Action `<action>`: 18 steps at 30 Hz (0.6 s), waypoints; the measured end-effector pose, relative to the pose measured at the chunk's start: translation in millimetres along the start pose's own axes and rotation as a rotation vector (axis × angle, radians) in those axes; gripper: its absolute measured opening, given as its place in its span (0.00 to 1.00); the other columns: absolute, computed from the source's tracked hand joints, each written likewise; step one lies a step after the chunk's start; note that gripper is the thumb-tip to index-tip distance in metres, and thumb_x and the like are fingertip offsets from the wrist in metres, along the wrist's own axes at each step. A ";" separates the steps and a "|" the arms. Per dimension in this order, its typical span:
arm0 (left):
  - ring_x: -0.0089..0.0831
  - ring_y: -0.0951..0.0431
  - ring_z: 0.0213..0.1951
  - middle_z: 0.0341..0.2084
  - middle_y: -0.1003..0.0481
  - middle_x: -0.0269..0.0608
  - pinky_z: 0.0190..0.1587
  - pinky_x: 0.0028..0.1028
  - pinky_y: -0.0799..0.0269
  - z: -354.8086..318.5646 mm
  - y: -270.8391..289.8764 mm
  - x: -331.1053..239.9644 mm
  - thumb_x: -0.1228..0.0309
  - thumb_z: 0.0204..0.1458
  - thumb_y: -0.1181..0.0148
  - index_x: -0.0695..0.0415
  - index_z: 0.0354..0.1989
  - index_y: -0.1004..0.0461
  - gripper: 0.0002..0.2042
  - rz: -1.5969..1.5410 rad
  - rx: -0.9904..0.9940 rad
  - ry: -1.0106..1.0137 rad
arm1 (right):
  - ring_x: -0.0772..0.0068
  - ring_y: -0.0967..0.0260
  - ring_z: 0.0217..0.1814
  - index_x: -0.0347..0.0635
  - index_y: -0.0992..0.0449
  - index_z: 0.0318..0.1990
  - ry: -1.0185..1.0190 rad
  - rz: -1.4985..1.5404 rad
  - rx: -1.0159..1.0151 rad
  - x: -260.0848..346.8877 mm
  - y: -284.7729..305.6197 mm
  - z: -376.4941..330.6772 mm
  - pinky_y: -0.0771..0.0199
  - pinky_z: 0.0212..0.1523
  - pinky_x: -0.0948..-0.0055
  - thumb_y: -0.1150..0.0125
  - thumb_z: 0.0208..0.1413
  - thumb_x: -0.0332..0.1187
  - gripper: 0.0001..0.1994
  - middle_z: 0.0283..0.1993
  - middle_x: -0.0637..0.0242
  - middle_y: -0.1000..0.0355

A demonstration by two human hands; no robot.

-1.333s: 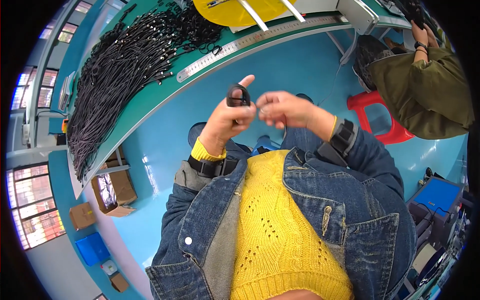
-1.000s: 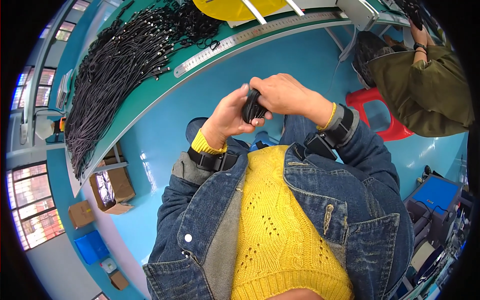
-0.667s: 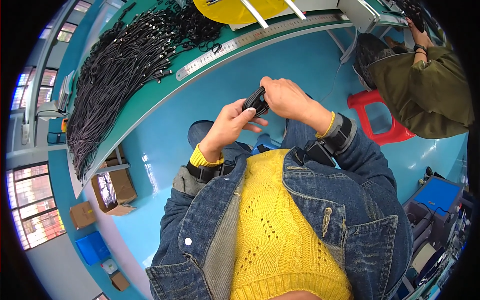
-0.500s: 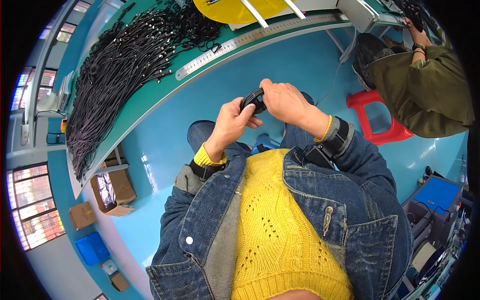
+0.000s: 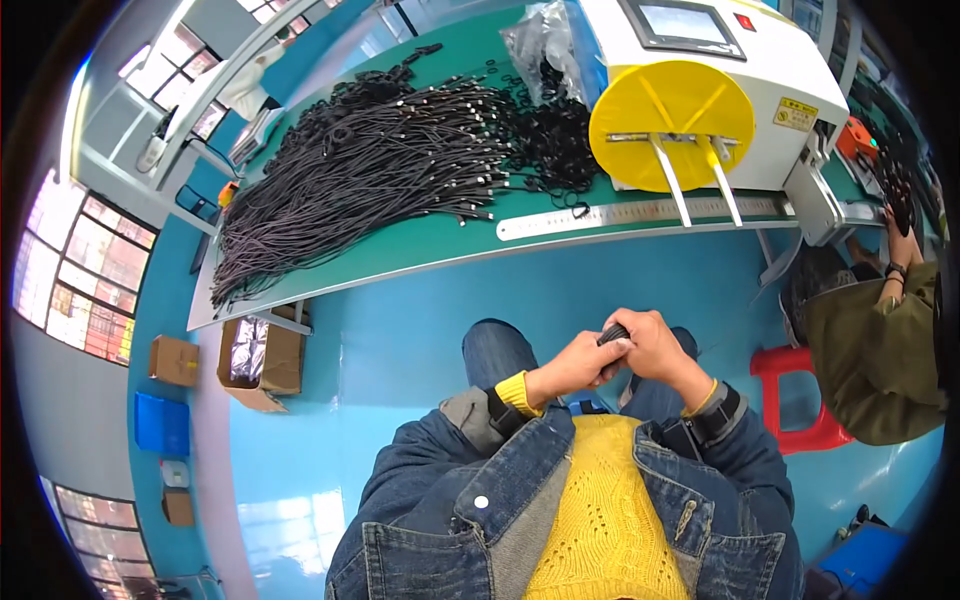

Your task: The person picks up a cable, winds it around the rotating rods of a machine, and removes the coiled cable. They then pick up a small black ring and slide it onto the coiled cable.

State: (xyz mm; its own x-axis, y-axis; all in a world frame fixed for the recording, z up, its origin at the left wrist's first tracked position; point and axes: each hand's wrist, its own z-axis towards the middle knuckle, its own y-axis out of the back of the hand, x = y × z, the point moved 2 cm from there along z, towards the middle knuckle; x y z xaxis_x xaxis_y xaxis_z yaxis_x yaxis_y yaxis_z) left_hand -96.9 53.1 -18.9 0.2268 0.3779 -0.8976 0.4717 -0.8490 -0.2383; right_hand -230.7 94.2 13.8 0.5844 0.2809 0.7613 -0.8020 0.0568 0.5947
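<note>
Above my lap, my left hand (image 5: 572, 366) and my right hand (image 5: 652, 347) are closed together around a coiled black cable (image 5: 613, 334). Only a small ridged part of the coil shows between the fingers; the rest is hidden in my grip. Beyond my hands, a large heap of black cables (image 5: 360, 180) with light metal tips lies on the green table (image 5: 420, 238). Beside it is a pile of small black loops (image 5: 550, 145). A long steel ruler (image 5: 600, 216) runs along the table's near edge.
A white machine (image 5: 775, 60) with a yellow disc (image 5: 625, 110) and two metal prongs stands on the table. A co-worker's sleeve (image 5: 870, 350) and red stool (image 5: 795, 440) are at right. An open cardboard box (image 5: 285, 355) sits under the table's left end.
The view has tilted up and turned left, showing more of the table and machine. My hands have closed tighter over the coil, which showed as an open ring before.
</note>
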 end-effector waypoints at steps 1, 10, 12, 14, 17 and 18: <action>0.17 0.42 0.13 0.17 0.35 0.34 0.14 0.16 0.49 -1.3 0.3 -2.4 0.48 0.55 0.56 0.56 0.29 0.35 0.21 0.039 -0.010 -0.011 | 0.48 0.31 0.29 0.37 0.31 0.30 -0.050 0.064 0.010 -0.3 -1.6 -0.5 0.31 0.29 0.60 0.50 0.42 0.25 0.06 0.24 0.52 0.29; 0.26 0.35 0.27 0.29 0.32 0.39 0.26 0.22 0.38 1.9 11.8 0.7 0.63 0.51 0.54 0.59 0.41 0.35 0.14 -0.657 0.192 0.220 | 0.51 0.30 0.31 0.37 0.29 0.31 0.048 0.058 0.063 -21.1 10.7 14.2 0.30 0.32 0.65 0.54 0.36 0.21 0.11 0.28 0.53 0.29; 0.30 0.35 0.32 0.33 0.34 0.43 0.31 0.25 0.36 4.0 21.6 -10.0 0.67 0.45 0.49 0.59 0.46 0.36 0.19 -0.773 0.314 0.240 | 0.50 0.30 0.31 0.38 0.28 0.31 0.054 0.058 0.089 -25.6 12.4 20.8 0.30 0.32 0.63 0.52 0.38 0.23 0.10 0.28 0.53 0.29; 0.30 0.35 0.33 0.35 0.34 0.44 0.31 0.26 0.36 7.5 22.7 -7.7 0.68 0.42 0.48 0.59 0.48 0.37 0.21 -0.834 0.369 0.301 | 0.51 0.30 0.30 0.39 0.27 0.31 -0.001 0.068 0.135 -23.5 15.5 22.4 0.30 0.32 0.61 0.51 0.39 0.25 0.09 0.27 0.52 0.29; 0.31 0.36 0.33 0.36 0.35 0.45 0.31 0.25 0.36 16.1 16.1 -9.6 0.68 0.42 0.46 0.62 0.50 0.39 0.24 -0.858 0.560 0.241 | 0.52 0.30 0.29 0.38 0.27 0.31 -0.081 0.051 0.187 -30.1 16.3 20.2 0.30 0.32 0.61 0.51 0.39 0.26 0.09 0.26 0.52 0.29; 0.30 0.36 0.32 0.35 0.34 0.45 0.29 0.23 0.36 14.9 13.2 -9.7 0.68 0.43 0.47 0.64 0.50 0.40 0.24 -0.851 0.532 0.249 | 0.52 0.30 0.29 0.38 0.27 0.31 -0.095 0.016 0.212 -30.2 14.5 19.6 0.30 0.32 0.61 0.51 0.39 0.26 0.09 0.26 0.52 0.29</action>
State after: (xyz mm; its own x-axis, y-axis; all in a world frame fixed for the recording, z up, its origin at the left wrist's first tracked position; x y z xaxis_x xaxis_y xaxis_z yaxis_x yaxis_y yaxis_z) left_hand -105.5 32.7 -18.9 0.1930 0.9439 -0.2679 0.1349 -0.2960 -0.9456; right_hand -257.6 67.7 4.5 0.5886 0.1878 0.7863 -0.7733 -0.1527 0.6153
